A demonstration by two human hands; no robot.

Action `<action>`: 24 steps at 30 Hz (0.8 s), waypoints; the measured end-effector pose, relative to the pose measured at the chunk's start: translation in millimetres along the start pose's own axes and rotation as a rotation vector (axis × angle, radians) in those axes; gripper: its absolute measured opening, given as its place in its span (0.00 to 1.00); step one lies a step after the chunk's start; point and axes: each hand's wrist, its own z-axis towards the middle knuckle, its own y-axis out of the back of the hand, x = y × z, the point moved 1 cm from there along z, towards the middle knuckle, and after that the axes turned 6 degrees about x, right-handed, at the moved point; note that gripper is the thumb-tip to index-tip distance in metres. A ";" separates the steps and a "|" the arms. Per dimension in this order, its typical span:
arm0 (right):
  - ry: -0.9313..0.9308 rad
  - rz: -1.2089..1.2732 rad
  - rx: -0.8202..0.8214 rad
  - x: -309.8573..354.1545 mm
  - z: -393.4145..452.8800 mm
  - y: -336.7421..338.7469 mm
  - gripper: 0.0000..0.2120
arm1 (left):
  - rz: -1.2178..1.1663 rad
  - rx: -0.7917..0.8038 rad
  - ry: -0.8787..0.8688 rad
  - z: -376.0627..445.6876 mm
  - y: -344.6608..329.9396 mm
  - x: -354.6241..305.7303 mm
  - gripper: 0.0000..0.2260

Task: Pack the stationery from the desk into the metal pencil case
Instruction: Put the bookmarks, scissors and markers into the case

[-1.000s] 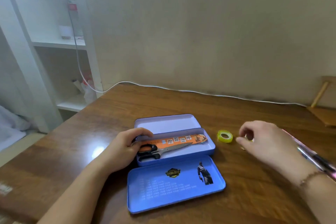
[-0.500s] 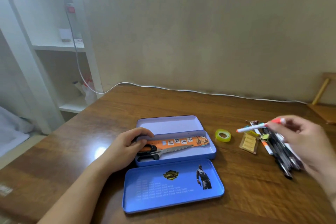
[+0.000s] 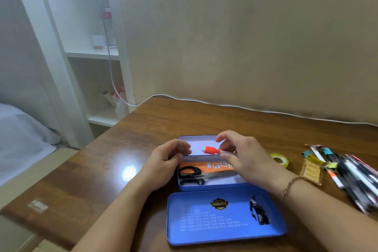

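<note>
Right hand (image 3: 243, 157) pinches an orange-capped pen (image 3: 212, 150) between thumb and fingers, holding it level above the far side of the open metal pencil case (image 3: 212, 187). Left hand (image 3: 165, 161) sits at the case's left end, fingers curled loosely near the rim — whether it grips the rim, cannot tell. Inside the tray: scissors (image 3: 196, 175) and an orange ruler (image 3: 210, 165). Detached blue lid (image 3: 223, 215) lies just in front.

Judgement: the pen should go down lengthwise, parallel to the ruler, lowered flat so it clears the scissor handles while the left hand steadies the tin.

Remaining pens (image 3: 353, 176) and yellow tape roll (image 3: 280, 160) wait to the right on the wooden desk (image 3: 114, 170). White cable (image 3: 245, 108) runs along the beige wall; white shelving at left.
</note>
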 end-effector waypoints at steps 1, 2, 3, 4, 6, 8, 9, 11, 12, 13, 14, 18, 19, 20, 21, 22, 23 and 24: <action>0.012 -0.042 -0.012 1.9 4.9 -5.9 0.10 | -0.010 0.006 0.008 0.2 -0.5 0.2 0.20; 0.014 -0.107 -0.030 2.0 9.2 -11.2 0.08 | -0.016 0.015 0.011 0.8 -1.1 0.5 0.20; 0.005 -0.166 -0.047 2.1 12.7 -15.6 0.07 | -0.015 0.022 0.012 1.2 -1.7 0.8 0.20; -0.008 -0.196 -0.059 2.5 15.3 -19.0 0.07 | -0.017 0.030 0.012 1.6 -2.3 1.0 0.19; 0.017 -0.180 -0.054 0.8 20.5 -26.9 0.06 | -0.021 0.036 0.008 2.1 -2.7 1.1 0.18; 0.067 -0.154 -0.041 -2.0 24.7 -33.1 0.06 | -0.027 0.041 0.002 2.9 -3.4 0.7 0.15; 0.080 -0.148 -0.040 -2.9 26.0 -35.1 0.05 | -0.024 0.042 0.002 2.8 -3.6 0.1 0.13; 0.090 -0.168 -0.051 -4.3 27.9 -37.1 0.05 | -0.012 0.039 -0.007 3.3 -3.2 -0.6 0.12; 0.102 -0.209 -0.060 -4.2 28.2 -38.0 0.05 | -0.002 0.041 -0.012 3.7 -3.2 -0.7 0.13; 0.120 -0.260 -0.066 -3.8 28.8 -39.0 0.05 | 0.008 0.046 -0.014 3.6 -3.2 -1.1 0.13; 0.140 -0.300 -0.065 -2.7 29.3 -39.9 0.06 | 0.020 0.051 -0.010 3.5 -3.0 -1.6 0.14; 0.210 -0.362 -0.054 -0.6 27.8 -39.4 0.08 | 0.066 0.057 0.000 2.3 -2.2 -4.0 0.15; 0.216 -0.376 -0.079 -2.4 24.3 -33.7 0.09 | 0.079 0.059 0.004 1.6 -2.1 -4.3 0.15; 0.201 -0.374 -0.112 -5.5 19.0 -23.8 0.08 | 0.091 0.061 0.009 1.0 -2.1 -4.5 0.14; 0.173 -0.364 -0.141 -12.5 12.2 -10.5 0.07 | 0.103 0.063 0.015 0.4 -2.3 -4.9 0.13; 0.131 -0.365 -0.145 -21.7 4.2 5.3 0.07 | 0.111 0.066 0.020 0.4 -3.2 -5.4 0.13; 0.070 -0.381 -0.109 -32.7 -4.1 21.7 0.08 | 0.119 0.068 0.024 0.5 -4.5 -6.9 0.14; -0.007 -0.407 -0.029 -42.8 -11.7 37.3 0.10 | 0.133 0.067 0.028 1.4 -5.9 -8.6 0.14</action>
